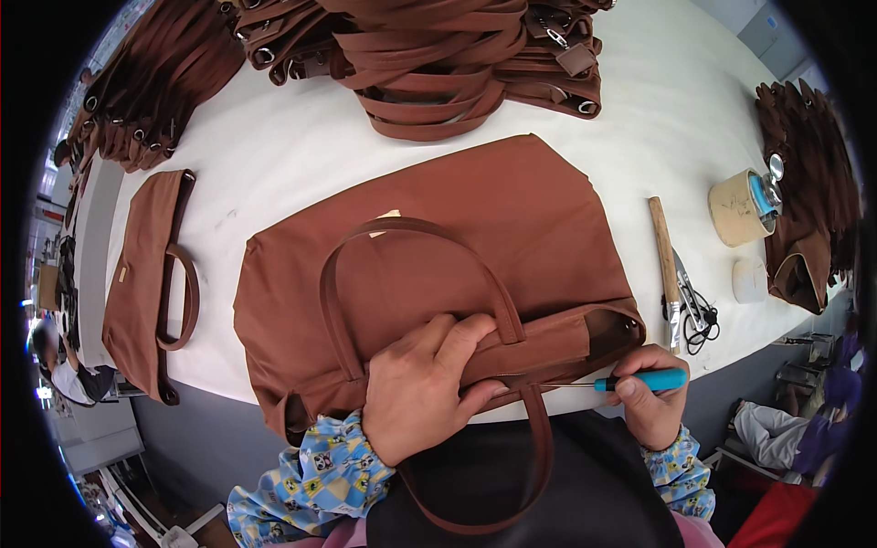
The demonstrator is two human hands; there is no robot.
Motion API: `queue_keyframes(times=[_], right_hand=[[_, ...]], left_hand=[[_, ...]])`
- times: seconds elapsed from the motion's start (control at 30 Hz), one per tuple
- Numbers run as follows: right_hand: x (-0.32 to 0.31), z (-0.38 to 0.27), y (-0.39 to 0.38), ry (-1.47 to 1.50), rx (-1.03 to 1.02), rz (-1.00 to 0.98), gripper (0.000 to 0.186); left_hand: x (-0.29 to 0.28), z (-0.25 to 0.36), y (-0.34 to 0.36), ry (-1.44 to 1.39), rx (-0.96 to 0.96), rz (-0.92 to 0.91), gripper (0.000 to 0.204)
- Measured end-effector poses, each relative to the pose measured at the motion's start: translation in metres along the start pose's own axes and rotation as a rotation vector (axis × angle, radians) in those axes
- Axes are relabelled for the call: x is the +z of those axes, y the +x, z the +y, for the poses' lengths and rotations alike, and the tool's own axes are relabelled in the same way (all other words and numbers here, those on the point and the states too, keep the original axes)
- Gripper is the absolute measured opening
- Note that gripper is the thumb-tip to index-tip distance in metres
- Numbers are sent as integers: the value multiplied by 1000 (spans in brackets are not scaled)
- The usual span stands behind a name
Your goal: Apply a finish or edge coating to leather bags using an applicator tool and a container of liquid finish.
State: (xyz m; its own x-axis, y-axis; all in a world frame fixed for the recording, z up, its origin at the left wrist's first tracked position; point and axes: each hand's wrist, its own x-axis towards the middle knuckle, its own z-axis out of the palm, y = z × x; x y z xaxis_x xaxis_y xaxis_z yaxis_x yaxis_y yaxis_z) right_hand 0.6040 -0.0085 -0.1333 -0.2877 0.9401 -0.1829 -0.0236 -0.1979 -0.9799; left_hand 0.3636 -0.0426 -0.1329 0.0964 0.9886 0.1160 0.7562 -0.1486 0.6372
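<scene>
Apparently probing the brown bag, the right hand clasped a blue-handled tool; left of that grip, the left hand, half-open, pressed down; steadiness seemed needed.

Blue, yellow and white sleeves carried cartoon animal prints. Pink cloth flanked a black garment.

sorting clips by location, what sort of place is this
Likely a bag-making workshop: heaps of similar brown bag pieces on a big white table, scissors lying there, and a blue-handled tool in the right hand.
</scene>
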Motion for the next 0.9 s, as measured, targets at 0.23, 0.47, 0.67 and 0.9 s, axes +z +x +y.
queue_keyframes(times=[0.23,0.47,0.67,0.9], right_hand=[[-1,1,2,-38,7,-5,19],[0,0,2,-30,13,1,18],[-1,2,2,-30,-6,-17,17],[0,1,2,-41,11,5,17]], left_hand=[[2,-1,1,-11,1,4,53],[1,0,1,-10,-5,-1,54],[3,-2,1,-10,3,4,53],[1,-1,1,-4,10,11,52]])
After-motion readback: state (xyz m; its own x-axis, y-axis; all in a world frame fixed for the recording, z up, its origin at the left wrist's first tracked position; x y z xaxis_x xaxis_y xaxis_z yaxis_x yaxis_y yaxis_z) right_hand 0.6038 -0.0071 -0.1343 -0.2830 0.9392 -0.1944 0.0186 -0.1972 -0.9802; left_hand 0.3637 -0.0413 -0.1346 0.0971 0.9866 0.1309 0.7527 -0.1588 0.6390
